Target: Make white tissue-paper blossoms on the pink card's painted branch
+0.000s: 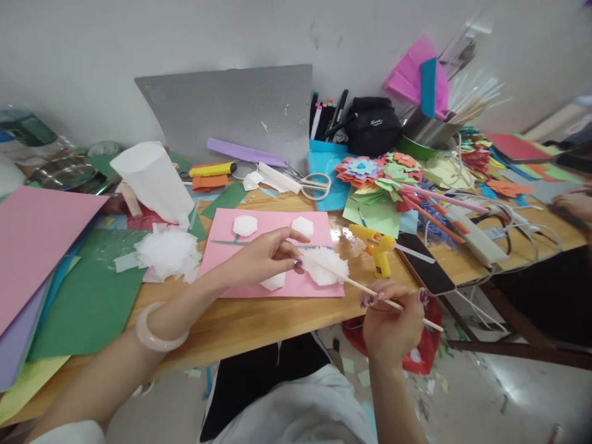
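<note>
Head view, only one we have. Our right hand (393, 317), lower centre-right, is closed around a thin wooden stick (393, 302), pinched between thumb and fingers. The stick runs up-left to a white tissue pom-pom (326, 266) at its tip. Our left hand (263, 256), centre frame, has fingertips pinched on the pom-pom's left edge, bangle (157, 336) on that wrist. The pom-pom sits just above a pink sheet (277, 246) on the wooden counter (259, 324); we can't tell if it touches. Three small white tissue pieces lie on the pink sheet. Left of it: a loose white tissue pile (166, 251) and a white paper roll (152, 179). Right of the sheet: yellow glue gun (377, 246), then a phone (423, 262). Scissors (314, 185) above the sheet, paper flowers (379, 176) upper right.
</note>
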Motion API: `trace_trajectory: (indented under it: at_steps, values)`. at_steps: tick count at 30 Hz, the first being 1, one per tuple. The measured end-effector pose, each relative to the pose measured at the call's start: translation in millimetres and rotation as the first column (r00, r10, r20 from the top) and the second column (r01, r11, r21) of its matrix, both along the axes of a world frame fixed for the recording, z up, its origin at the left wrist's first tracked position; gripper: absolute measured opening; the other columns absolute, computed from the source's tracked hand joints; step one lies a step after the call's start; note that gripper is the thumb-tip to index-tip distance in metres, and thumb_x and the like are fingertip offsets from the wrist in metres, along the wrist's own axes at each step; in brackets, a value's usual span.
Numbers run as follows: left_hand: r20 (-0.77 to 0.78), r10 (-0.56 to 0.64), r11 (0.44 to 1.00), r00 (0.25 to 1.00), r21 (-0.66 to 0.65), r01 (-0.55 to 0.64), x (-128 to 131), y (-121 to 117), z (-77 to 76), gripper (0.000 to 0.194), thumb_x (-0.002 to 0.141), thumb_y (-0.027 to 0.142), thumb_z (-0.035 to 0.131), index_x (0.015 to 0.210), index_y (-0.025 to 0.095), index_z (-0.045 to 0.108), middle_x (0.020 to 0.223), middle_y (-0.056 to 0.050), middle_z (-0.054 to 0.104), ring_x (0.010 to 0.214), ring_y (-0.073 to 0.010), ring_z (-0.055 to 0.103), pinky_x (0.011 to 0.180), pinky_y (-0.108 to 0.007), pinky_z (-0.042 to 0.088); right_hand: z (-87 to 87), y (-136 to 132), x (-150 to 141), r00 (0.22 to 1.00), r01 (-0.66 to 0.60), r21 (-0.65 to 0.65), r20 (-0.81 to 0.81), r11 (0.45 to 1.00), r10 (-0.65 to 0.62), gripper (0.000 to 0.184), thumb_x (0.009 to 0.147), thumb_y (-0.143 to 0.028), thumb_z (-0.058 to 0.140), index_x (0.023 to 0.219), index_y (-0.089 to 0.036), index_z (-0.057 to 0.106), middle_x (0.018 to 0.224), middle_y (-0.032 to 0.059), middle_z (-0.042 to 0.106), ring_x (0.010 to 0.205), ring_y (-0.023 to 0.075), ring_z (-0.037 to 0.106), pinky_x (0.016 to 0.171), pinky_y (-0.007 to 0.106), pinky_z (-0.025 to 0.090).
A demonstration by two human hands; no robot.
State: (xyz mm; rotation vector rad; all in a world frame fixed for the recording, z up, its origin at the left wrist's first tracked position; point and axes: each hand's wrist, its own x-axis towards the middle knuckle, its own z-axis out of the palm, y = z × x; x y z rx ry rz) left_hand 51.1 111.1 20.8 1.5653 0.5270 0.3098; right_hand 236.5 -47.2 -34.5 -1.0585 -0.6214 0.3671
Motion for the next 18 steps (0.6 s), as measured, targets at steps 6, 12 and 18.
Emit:
trace_trajectory:
  at_steps: [6,12,18]
  values:
    - [-0.03,-0.003,1.0,1.0,0.014,0.003,0.7,-0.8,-3.9,0.042,0.082,0.016,0.061,0.123,0.018,0.053,0.089,-0.003,0.072,0.09,-0.0176,0.072,0.083,-0.032,0.052,0.1,-0.3,-2.0,1.0,-0.018,-0.031,-0.004,0.999,0.018,0.05,0.094,-0.049,0.048,0.054,-0.021,0.058,0.049,-0.0027,0.048,0.051,0.0126,0.051,0.055,0.028,0.04]
    - [-0.022,0.032,0.999,0.999,0.026,-0.032,1.4,0.0,-5.1,0.042,0.08,0.014,0.06,0.121,0.017,0.054,0.087,-0.002,0.071,0.087,-0.0171,0.07,0.08,-0.031,0.052,1.0,0.0,-4.0,0.998,-0.066,-0.011,-0.009,0.998,0.066,0.049,0.094,-0.049,0.05,0.055,-0.021,0.059,0.05,-0.0024,0.049,0.052,0.0124,0.05,0.055,0.028,0.04]
    - [-0.029,0.048,0.997,0.998,0.055,-0.046,0.8,-0.9,-6.9,0.044,0.082,0.02,0.062,0.124,0.018,0.054,0.09,-0.003,0.071,0.087,-0.0169,0.068,0.077,-0.03,0.05,0.9,-0.4,-7.6,0.994,-0.104,-0.005,-0.028,0.995,0.104,0.047,0.095,-0.048,0.049,0.058,-0.021,0.06,0.053,-0.0022,0.051,0.054,0.0123,0.049,0.056,0.027,0.039]
